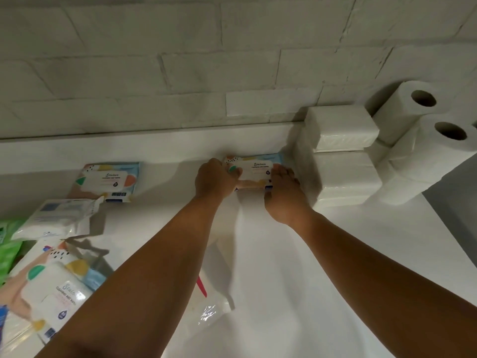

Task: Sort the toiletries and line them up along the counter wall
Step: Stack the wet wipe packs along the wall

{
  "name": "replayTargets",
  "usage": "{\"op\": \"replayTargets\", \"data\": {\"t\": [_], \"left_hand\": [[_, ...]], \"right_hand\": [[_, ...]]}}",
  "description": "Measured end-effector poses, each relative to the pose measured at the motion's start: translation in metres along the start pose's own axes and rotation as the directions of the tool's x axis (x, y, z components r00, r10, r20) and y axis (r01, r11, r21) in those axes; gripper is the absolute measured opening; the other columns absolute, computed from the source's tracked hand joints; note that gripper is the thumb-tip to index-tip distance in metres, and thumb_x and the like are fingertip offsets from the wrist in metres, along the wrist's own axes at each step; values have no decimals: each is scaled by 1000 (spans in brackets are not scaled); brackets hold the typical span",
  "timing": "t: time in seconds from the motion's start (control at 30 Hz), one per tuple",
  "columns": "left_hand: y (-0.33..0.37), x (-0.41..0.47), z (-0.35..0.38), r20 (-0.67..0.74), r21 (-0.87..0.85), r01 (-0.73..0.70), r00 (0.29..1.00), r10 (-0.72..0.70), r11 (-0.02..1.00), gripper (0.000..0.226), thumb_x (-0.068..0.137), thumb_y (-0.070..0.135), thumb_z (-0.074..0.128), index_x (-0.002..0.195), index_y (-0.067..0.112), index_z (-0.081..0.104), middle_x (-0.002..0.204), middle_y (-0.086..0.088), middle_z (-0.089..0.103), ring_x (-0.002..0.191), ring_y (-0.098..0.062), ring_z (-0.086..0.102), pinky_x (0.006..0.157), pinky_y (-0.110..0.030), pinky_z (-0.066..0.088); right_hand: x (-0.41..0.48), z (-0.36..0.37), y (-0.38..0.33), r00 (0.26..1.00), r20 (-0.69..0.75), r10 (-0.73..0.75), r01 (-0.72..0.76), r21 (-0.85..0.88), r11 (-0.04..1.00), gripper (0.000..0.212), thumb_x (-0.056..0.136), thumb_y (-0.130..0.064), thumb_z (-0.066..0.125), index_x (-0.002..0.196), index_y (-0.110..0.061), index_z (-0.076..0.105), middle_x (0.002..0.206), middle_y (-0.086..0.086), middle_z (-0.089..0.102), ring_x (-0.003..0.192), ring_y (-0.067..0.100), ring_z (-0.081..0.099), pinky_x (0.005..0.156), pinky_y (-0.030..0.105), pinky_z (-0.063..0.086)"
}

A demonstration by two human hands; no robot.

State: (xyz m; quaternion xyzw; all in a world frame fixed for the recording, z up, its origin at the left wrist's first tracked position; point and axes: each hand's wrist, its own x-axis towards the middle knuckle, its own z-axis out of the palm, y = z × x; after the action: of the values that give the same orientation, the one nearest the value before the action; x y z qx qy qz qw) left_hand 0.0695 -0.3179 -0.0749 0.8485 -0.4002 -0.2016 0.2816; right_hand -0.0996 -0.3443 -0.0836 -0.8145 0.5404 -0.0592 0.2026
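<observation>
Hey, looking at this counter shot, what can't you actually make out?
All in the head view:
wipes pack: both ends are covered by the left hand and right hand gripping it; its small print is blurred.
green pack: cut off by the left edge.
clear-wrapped pack: mostly hidden under the left forearm.
toilet rolls: the stack runs off the right edge.

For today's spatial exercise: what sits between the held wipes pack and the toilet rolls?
Head view: stacked white tissue packs stand between the wet wipes pack and the toilet rolls.
</observation>
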Motion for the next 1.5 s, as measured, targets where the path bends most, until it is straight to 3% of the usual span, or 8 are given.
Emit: {"op": "replayTargets", "data": {"t": [0.1,0.3,0.63,0.83,1.0,1.2,1.37,1.5], "left_hand": [[-12,-8,-14,-19,-25,-37,999,36,999,65,88,55,64,133,9,55,129,-13,62,121,-30,57,98,-34,45],[-53,-23,-77,-81,-3,-93,992,93,996,50,92,48,63,128,14,58,122,-4,66,113,-22,61,92,-29,45],[-167,6,-186,-161,123,-44,985,63,991,48,86,40,72,124,13,63,123,-11,65,115,-31,59,97,-36,45],[-227,38,-222,-94,194,23,996,-4,981,56,87,41,70,133,12,54,131,-15,58,124,-34,52,102,-40,43],[-237,49,-229,-28,169,50,999,-46,984,53,90,34,70,132,5,53,130,-16,62,119,-34,58,95,-37,46],[-239,61,-236,11,94,90,996,-91,992,52,89,38,70,128,5,59,119,-16,68,94,-36,69,70,-34,54],[-252,69,-248,92,-5,132,987,-131,991,48,84,40,76,107,-1,69,101,-11,71,93,-27,68,81,-31,53],[-247,52,-249,44,-109,9,999,-4,994,29,90,29,72,106,4,70,98,-8,70,82,-20,64,60,-21,44]], "right_hand": [[-8,0,-16,993,-112,-41,38,-32,999,63,94,-22,48,151,-9,26,161,13,17,150,31,10,122,43,13],[-24,0,-88,953,-246,-177,218,150,964,52,91,-21,57,141,-12,47,150,9,43,139,27,38,117,38,30],[-21,46,-207,992,-15,-125,124,294,948,46,93,-32,57,135,-16,53,134,3,59,121,21,55,106,25,37],[-8,85,-270,996,79,-52,27,284,958,45,94,-30,53,136,-13,49,137,4,55,124,22,52,96,21,37],[5,106,-303,994,105,7,-43,345,937,28,94,-21,50,118,-8,58,118,7,63,106,25,61,84,26,49],[16,116,-319,981,89,173,-194,539,820,23,95,-26,51,109,-8,58,108,7,66,95,24,65,82,38,58],[9,110,-324,952,194,237,-301,737,605,19,98,-24,54,92,-8,48,87,2,64,71,15,63,59,26,56],[3,109,-322,961,178,213,-268,791,550,27,98,-25,55,96,-3,71,94,13,74,80,27,72,72,44,62]]}}
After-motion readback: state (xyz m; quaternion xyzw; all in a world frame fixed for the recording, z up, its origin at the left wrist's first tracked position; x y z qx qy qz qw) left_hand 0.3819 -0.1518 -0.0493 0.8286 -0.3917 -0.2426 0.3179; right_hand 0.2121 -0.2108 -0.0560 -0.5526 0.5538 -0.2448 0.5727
